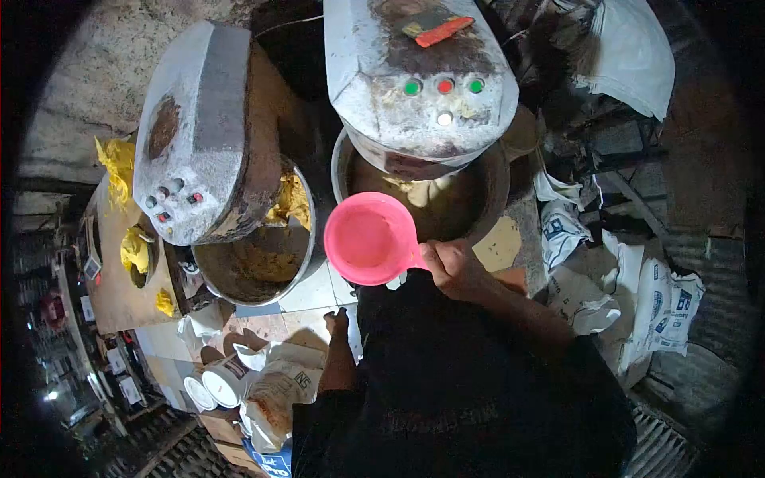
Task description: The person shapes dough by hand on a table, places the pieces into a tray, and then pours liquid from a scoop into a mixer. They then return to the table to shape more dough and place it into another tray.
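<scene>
The right hand is closed around the handle of a round pink plastic dipper, which is to the left of this hand. The dipper's mouth faces upward, perhaps so that any content stays inside; whether it has liquid cannot be told. Ahead of the right hand stands a large round metal bowl with pale dough, under a worn white machine head, probably for mixing. The left hand hangs lower, beside the body; its grip cannot be told.
</scene>
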`<state>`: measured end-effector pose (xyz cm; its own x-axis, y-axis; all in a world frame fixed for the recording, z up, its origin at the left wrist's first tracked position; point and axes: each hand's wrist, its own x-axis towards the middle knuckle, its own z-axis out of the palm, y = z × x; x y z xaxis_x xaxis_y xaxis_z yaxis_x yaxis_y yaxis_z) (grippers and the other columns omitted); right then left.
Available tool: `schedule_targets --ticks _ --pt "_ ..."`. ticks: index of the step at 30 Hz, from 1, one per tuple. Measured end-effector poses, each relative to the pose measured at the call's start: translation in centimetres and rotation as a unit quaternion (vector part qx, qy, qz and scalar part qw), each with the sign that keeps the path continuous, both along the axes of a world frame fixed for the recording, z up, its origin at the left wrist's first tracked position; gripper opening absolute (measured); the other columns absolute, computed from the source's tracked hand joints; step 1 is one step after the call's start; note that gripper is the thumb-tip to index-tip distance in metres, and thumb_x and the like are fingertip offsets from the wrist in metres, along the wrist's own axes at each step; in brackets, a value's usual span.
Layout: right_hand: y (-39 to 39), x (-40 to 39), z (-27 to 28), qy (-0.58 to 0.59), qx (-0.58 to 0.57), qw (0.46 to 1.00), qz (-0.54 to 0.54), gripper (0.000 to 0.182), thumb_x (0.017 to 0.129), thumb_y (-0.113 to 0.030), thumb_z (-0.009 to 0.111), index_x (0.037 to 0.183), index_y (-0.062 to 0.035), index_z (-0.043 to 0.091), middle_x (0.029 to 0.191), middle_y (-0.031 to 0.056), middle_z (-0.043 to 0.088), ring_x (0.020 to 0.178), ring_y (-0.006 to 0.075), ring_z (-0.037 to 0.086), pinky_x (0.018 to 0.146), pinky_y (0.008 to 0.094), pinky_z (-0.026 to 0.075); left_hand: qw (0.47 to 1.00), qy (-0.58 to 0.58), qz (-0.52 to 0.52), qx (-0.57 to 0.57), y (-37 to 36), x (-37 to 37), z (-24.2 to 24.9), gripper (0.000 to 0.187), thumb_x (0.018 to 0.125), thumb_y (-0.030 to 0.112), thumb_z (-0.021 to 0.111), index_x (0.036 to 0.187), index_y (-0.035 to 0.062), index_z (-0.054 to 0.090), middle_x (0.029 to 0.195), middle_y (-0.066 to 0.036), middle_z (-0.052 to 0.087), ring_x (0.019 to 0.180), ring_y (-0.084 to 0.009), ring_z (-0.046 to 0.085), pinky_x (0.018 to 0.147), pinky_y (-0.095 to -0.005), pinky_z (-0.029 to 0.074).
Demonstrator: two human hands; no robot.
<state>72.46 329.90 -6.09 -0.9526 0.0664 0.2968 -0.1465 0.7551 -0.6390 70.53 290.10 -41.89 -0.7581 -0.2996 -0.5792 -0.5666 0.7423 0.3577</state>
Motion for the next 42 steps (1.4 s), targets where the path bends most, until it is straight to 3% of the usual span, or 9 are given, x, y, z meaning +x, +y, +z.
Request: schedule_targets --ticks 1,2,5,11,14,20,26,29,42 --pt "0.1 0.6 -0.6 -0.057 -0.057 0.996 -0.021 0.028 0.097 -0.015 0.041 0.084 0.005 0.056 0.056 0.0181 0.05 0.051 0.0316 0.055 0.054 0.0418 0.044 1.0 -0.004 0.009 -0.002 1.1 -0.3 1.3 0.062 0.072 0.039 0.071 0.114 0.0008 0.046 0.109 -0.03 0.059 0.106 -0.0437 0.056 0.093 -0.044 0.044" --pt "0.7 1.2 -0.5 -0.106 -0.026 0.994 0.019 0.022 0.09 -0.009 0.048 0.098 0.0104 0.054 0.069 0.0204 0.053 0.057 0.0365 0.056 0.055 0.0453 0.046 1.0 -0.009 0.018 -0.004 2.0 -0.7 2.4 0.062 0.072 0.04 0.07 0.114 0.0012 0.045 0.109 -0.03 0.059 0.106 -0.0443 0.056 0.093 -0.0446 0.044" --pt "1.0 1.7 -1.4 -0.238 -0.092 0.966 -0.033 0.026 0.094 -0.015 0.044 0.094 0.0079 0.056 0.068 0.0236 0.055 0.061 0.0393 0.058 0.061 0.0466 0.048 1.0 -0.004 0.013 0.0 2.9 -1.0 3.2 0.064 0.073 0.042 0.069 0.117 0.0023 0.043 0.11 -0.031 0.059 0.105 -0.0447 0.056 0.093 -0.0458 0.044" --pt "1.8 2.1 -3.8 -0.296 -0.154 0.939 -0.084 0.034 0.097 -0.025 0.039 0.092 0.0019 0.06 0.072 0.0258 0.061 0.074 0.042 0.062 0.066 0.049 0.049 0.999 -0.038 0.025 0.005 4.9 -1.3 6.6 0.064 0.075 0.037 0.068 0.121 0.0042 0.039 0.111 -0.029 0.06 0.106 -0.0414 0.057 0.093 -0.0441 0.043" --pt "2.0 2.3 -5.6 -0.254 -0.168 0.949 -0.082 0.038 0.099 -0.025 0.036 0.087 0.0015 0.06 0.068 0.022 0.059 0.065 0.0363 0.061 0.063 0.0448 0.046 0.998 -0.048 0.021 -0.025 5.0 -1.3 7.9 0.064 0.075 0.037 0.068 0.121 0.0046 0.038 0.111 -0.029 0.06 0.106 -0.0415 0.057 0.092 -0.0452 0.043" --pt "2.5 1.8 -5.9 -0.289 -0.164 0.939 -0.085 0.038 0.1 -0.028 0.033 0.1 -0.0031 0.062 0.075 0.0237 0.062 0.074 0.0406 0.063 0.068 0.0498 0.05 0.995 -0.043 0.011 -0.09 3.2 -0.6 6.2 0.062 0.073 0.037 0.069 0.119 0.0072 0.039 0.107 -0.026 0.061 0.102 -0.0419 0.058 0.091 -0.048 0.043" --pt "2.5 1.4 -5.9 -0.28 -0.173 0.941 -0.081 0.041 0.1 -0.029 0.03 0.1 -0.0027 0.061 0.077 0.0253 0.062 0.074 0.042 0.063 0.069 0.0502 0.049 0.997 -0.027 0.023 -0.07 2.6 -0.9 5.3 0.063 0.072 0.038 0.069 0.118 0.0098 0.038 0.106 -0.024 0.062 0.098 -0.0413 0.059 0.088 -0.0511 0.043" --pt "2.5 1.8 -9.9 -0.309 -0.187 0.931 -0.056 0.042 0.1 -0.029 0.029 0.1 -0.0029 0.061 0.076 0.0251 0.062 0.074 0.0415 0.063 0.069 0.0485 0.049 0.996 -0.049 0.019 -0.073 3.8 -1.7 7.6 0.063 0.072 0.039 0.069 0.118 0.0097 0.038 0.107 -0.025 0.061 0.098 -0.0418 0.059 0.087 -0.0521 0.044" --pt "2.6 1.3 -11.2 -0.303 -0.175 0.935 -0.064 0.047 0.101 -0.029 0.029 0.083 0.0018 0.06 0.068 0.0245 0.058 0.064 0.0394 0.061 0.062 0.0473 0.047 0.997 -0.06 0.004 -0.041 2.7 -1.5 7.7 0.064 0.072 0.038 0.068 0.121 0.0062 0.042 0.108 -0.026 0.057 0.1 -0.0399 0.057 0.087 -0.0496 0.045"
